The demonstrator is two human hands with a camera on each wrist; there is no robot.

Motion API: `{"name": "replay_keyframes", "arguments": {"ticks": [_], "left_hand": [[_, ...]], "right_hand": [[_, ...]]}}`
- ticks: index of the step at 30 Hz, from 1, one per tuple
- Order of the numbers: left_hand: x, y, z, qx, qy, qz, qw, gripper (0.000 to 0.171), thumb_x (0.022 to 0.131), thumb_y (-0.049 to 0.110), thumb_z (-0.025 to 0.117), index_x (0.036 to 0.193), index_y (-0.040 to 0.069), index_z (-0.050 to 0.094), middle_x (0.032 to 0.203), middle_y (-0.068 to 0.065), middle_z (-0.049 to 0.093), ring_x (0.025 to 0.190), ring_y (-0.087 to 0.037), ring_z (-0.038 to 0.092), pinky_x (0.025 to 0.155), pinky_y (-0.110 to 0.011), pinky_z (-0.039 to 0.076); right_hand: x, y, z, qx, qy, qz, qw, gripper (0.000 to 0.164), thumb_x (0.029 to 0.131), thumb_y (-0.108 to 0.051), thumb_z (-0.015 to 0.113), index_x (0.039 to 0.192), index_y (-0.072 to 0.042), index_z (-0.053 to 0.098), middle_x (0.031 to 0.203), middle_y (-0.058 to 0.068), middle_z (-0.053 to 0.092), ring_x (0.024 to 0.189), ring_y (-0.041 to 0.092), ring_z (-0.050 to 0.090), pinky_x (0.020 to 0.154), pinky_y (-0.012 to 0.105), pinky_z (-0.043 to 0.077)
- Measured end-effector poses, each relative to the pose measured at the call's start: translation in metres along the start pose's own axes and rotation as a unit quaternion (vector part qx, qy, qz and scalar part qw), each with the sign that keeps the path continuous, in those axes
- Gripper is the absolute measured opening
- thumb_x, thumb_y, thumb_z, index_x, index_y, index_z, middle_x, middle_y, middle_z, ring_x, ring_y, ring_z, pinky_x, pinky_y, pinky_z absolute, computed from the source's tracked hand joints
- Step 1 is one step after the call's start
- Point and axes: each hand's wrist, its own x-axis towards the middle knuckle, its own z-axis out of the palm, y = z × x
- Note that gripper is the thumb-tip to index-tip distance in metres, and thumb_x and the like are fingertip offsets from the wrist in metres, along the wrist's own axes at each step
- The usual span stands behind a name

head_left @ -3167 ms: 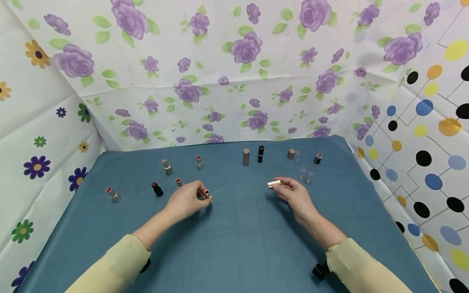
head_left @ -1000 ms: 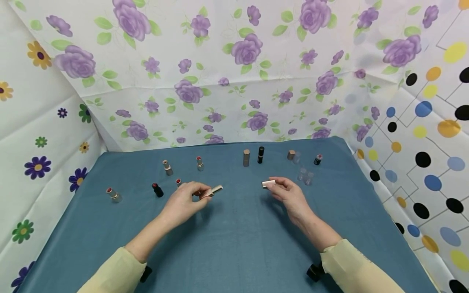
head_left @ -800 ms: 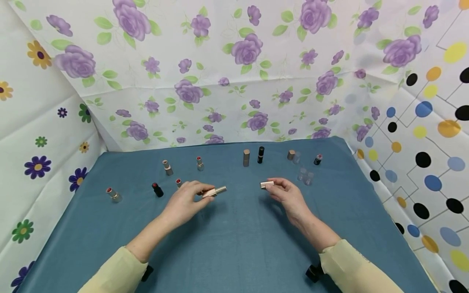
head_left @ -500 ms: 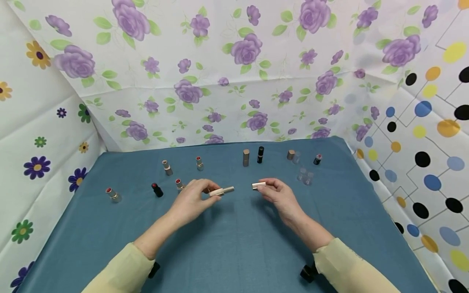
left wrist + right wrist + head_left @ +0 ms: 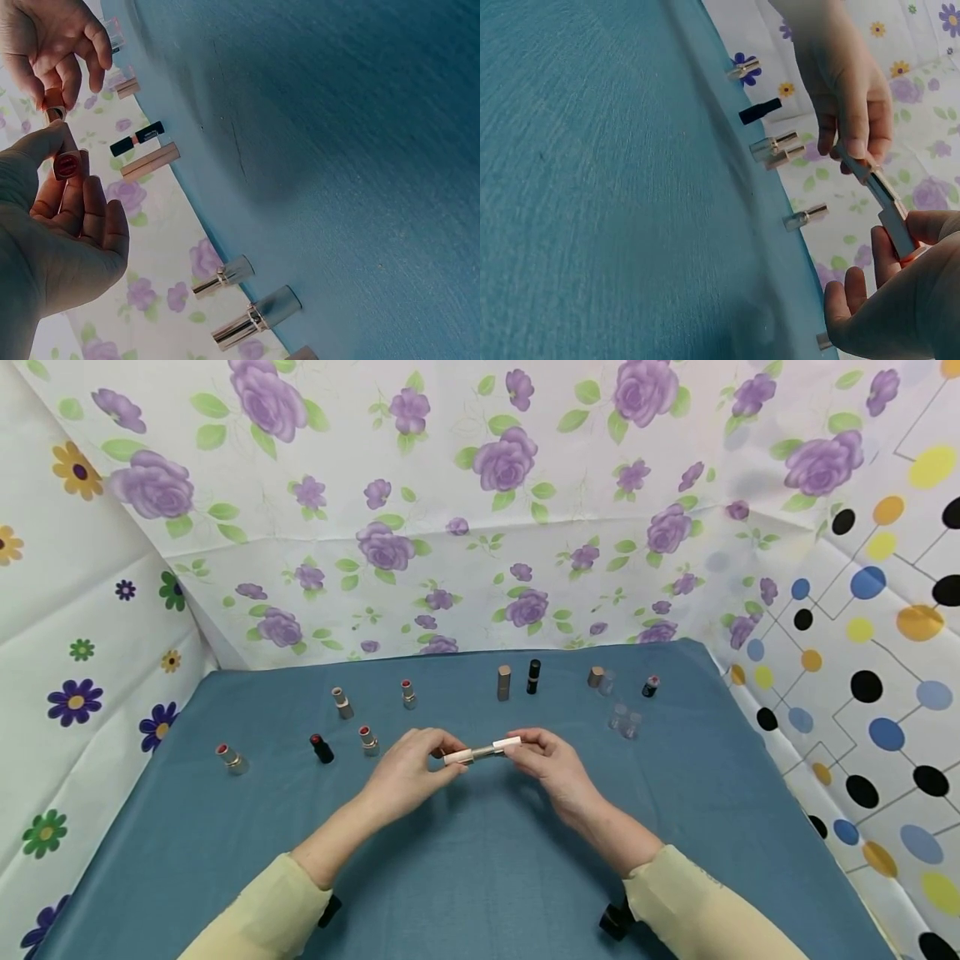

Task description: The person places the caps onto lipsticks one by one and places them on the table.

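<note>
My left hand [image 5: 405, 772] pinches the pale base of a lipstick [image 5: 459, 757], held sideways above the cloth with its slim metal tube pointing right. My right hand [image 5: 558, 777] pinches a small pale lipstick cap [image 5: 507, 743] between thumb and fingers. The cap's left end meets the tip of the metal tube, roughly in line with it. In the right wrist view the cap [image 5: 898, 231] overlaps the end of the tube, while the left wrist view shows the round reddish bottom of the lipstick base [image 5: 67, 166] between thumb and fingers.
Several uncapped lipsticks stand on the left, among them a black one [image 5: 322, 749] and a silver one [image 5: 368, 741]. Behind the hands stand a tan lipstick [image 5: 503, 683] and a black lipstick [image 5: 533, 677]. Right of these are a brown cap [image 5: 596, 676] and clear caps [image 5: 631, 724].
My left hand has turned the lipstick from upright to sideways and moved right. My right hand has brought the cap leftward, closing the gap until it meets the tube.
</note>
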Motion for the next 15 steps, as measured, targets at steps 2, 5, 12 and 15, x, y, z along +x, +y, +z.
{"name": "replay_keyframes", "arguments": {"ticks": [2,5,12,15], "left_hand": [[0.0003,-0.0011,0.0013,-0.001,0.001,0.002,1.0,0.016,0.091,0.027,0.081,0.105,0.028,0.073,0.095,0.016,0.062,0.092,-0.011,0.053,0.083,-0.037,0.048],[0.0007,-0.0025,0.002,-0.002,0.004,0.006,1.0,0.016,0.091,0.027,0.082,0.104,0.029,0.073,0.094,0.016,0.062,0.091,-0.011,0.053,0.082,-0.038,0.048],[0.0017,-0.0024,0.002,0.001,0.005,0.008,1.0,0.015,0.091,0.026,0.082,0.103,0.028,0.073,0.094,0.016,0.062,0.091,-0.012,0.053,0.081,-0.038,0.047],[0.0021,-0.0014,0.0017,0.004,0.002,0.01,0.9999,0.015,0.091,0.026,0.082,0.103,0.029,0.073,0.096,0.016,0.062,0.092,-0.011,0.053,0.081,-0.037,0.047]], "right_hand": [[0.0008,0.0014,0.0008,-0.003,-0.003,0.001,1.0,0.044,0.098,-0.023,0.073,0.134,0.0,0.061,0.117,0.009,0.069,0.116,0.027,0.063,0.107,0.054,0.044],[0.0017,0.0035,0.0013,-0.004,0.0,0.005,1.0,0.043,0.098,-0.023,0.073,0.133,-0.001,0.061,0.117,0.009,0.069,0.116,0.028,0.063,0.107,0.053,0.045],[-0.0008,0.0046,0.0041,0.009,-0.003,0.003,1.0,0.036,0.097,-0.021,0.073,0.127,-0.003,0.064,0.113,0.01,0.071,0.119,0.035,0.061,0.106,0.055,0.044],[-0.0021,0.0047,0.0066,0.011,-0.013,0.0,1.0,0.036,0.098,-0.021,0.073,0.127,-0.003,0.064,0.113,0.011,0.072,0.118,0.033,0.062,0.107,0.056,0.043]]}}
